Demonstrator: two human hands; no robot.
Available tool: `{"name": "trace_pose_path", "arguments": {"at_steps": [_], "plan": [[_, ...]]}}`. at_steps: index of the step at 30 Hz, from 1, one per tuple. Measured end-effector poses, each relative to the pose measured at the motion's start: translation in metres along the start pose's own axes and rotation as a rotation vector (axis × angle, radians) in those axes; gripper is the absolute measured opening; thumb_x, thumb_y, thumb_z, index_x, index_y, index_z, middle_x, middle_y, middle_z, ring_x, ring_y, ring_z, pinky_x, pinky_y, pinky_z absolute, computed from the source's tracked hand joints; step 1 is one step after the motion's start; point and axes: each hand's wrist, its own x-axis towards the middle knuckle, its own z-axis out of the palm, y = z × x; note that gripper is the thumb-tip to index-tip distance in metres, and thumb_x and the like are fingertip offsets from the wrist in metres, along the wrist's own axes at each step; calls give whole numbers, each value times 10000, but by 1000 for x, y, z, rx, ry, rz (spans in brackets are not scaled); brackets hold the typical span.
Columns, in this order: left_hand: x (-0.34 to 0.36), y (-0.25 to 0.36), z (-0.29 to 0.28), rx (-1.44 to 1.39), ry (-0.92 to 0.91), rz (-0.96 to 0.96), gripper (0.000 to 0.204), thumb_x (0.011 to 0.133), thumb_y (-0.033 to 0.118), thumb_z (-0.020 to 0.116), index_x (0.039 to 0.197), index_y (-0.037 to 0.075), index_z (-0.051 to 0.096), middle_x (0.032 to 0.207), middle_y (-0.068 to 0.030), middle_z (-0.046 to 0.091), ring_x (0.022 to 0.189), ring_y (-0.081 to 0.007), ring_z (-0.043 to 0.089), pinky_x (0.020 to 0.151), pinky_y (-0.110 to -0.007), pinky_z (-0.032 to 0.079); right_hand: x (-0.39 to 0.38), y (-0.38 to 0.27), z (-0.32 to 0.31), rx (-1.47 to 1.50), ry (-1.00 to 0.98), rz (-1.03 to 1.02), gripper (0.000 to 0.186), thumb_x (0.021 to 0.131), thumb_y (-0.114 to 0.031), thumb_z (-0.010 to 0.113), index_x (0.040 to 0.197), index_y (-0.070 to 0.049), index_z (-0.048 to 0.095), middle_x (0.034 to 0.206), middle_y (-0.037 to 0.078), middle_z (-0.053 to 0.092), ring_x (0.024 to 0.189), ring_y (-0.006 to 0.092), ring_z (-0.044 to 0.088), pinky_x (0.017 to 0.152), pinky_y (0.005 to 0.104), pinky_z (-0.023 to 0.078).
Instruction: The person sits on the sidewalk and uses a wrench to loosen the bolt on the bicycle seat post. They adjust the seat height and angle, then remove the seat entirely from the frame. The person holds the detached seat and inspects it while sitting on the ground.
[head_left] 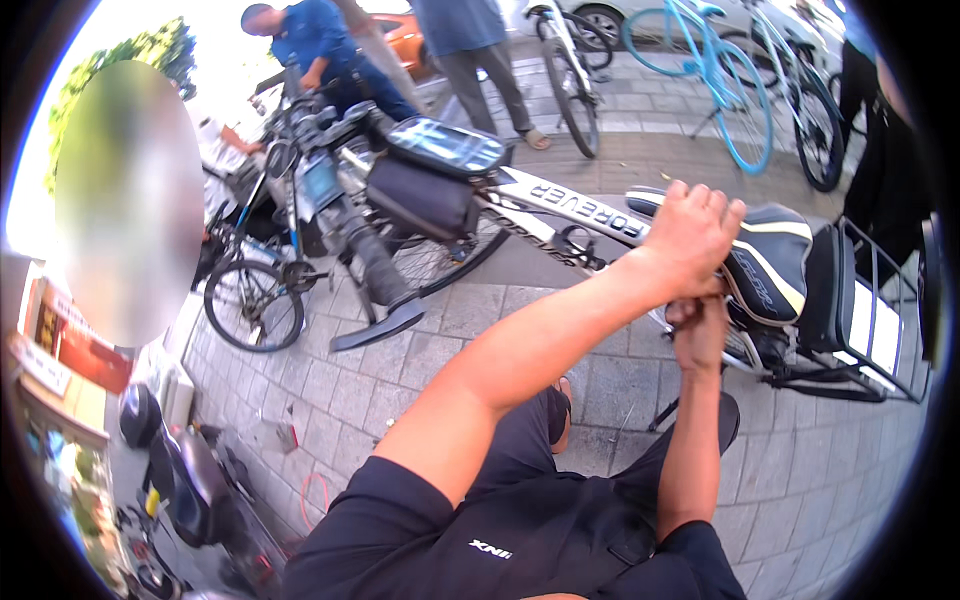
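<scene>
A white bicycle frame stretches across in front of me, with its black, white and cream saddle at the right. My left hand reaches over the front part of the saddle, its fingers curled around it. Just below, beside the saddle's underside, is my right hand, its fingers closed; whatever lies between them is hidden. Behind the saddle is a black rear rack with a padded seat. A black bag with a clear phone pouch sits near the handlebar grip.
More bicycles lean at the left, including one with a dark wheel. A light-blue bicycle stands at the back right. A person in a blue shirt bends near the handlebars; others stand behind. A scooter is at lower left on grey paving.
</scene>
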Motion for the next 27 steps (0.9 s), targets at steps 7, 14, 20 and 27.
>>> {"name": "trace_pose_path", "arguments": {"at_steps": [7, 14, 20, 27], "plan": [[-34, 10, -6, -412, 250, 52, 852, 722, 298, 805, 1478, 78, 481, 1469, -215, 518, 1400, -375, 486, 1227, -569, 245, -25, -58, 19, 362, -89, 207, 344, 1077, -423, 557, 1115, -108, 688, 865, 6, 647, 611, 112, 502, 519, 275, 393], [-158, 60, 6, -678, 420, -231, 554, 845, 144, 737, 1370, 67, 577, 1279, -140, 637, 1212, -343, 620, 1058, -473, 451, -7, -60, 14, 664, -399, 345, 457, 1110, -303, 475, 1353, 80, 532, 786, 12, 459, 519, 105, 391, 469, 279, 340], [-286, 98, 50, -1034, -82, -568, 549, 898, 134, 735, 1413, 61, 559, 1196, -107, 669, 938, -217, 732, 871, -404, 556, 1, -49, 11, 839, -319, 310, 395, 1050, -248, 524, 1237, 99, 533, 670, -13, 359, 421, 80, 272, 380, 262, 242], [-350, 116, 82, -1497, -193, -778, 529, 1025, 239, 702, 1457, -10, 523, 1178, -55, 686, 905, -93, 673, 778, -289, 562, -26, -58, -21, 346, -249, 389, 430, 1067, -427, 572, 1121, -4, 628, 603, -44, 351, 409, 70, 266, 361, 253, 248]]}}
